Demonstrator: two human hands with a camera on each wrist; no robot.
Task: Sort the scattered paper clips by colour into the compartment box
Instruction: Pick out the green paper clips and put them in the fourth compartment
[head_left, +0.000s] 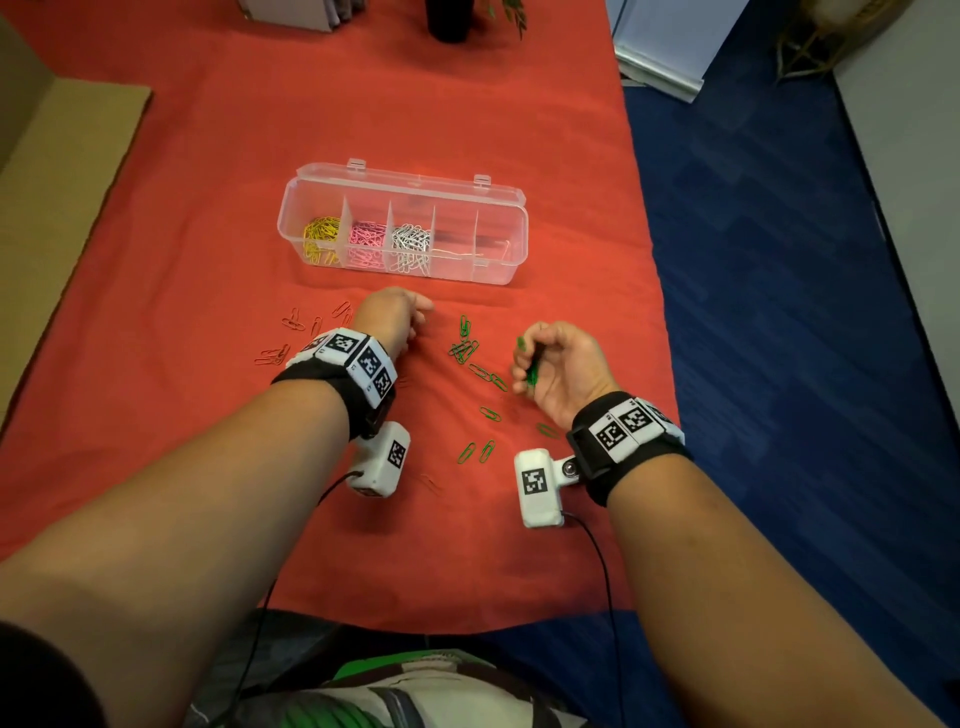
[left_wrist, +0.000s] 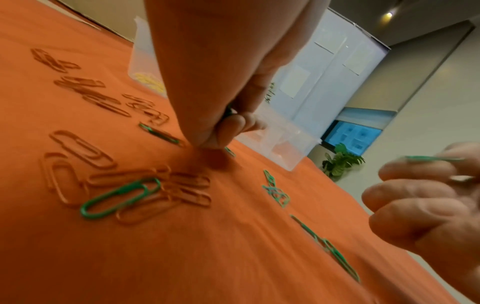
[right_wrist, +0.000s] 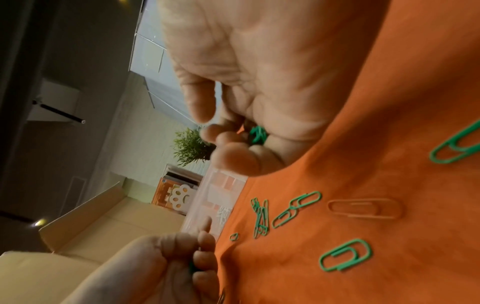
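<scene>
Both forearms reach over the red cloth (head_left: 208, 156). Beyond them sits the clear box (head_left: 501, 270), with yellow, pink and white clips in its three left compartments. Curled, the right hand (head_left: 563, 366) holds green clips (head_left: 531, 375); the left hand (head_left: 392, 317) pinches something green. Loose green clips (head_left: 464, 351) lie between the hands, red clips (head_left: 293, 322) to the left.

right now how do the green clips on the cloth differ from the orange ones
The green clips lie between the two hands and stand out sharply on the cloth; the orange clips lie to the left of the left hand and nearly blend in. Both groups are loose on the cloth, outside the compartment box.
</scene>
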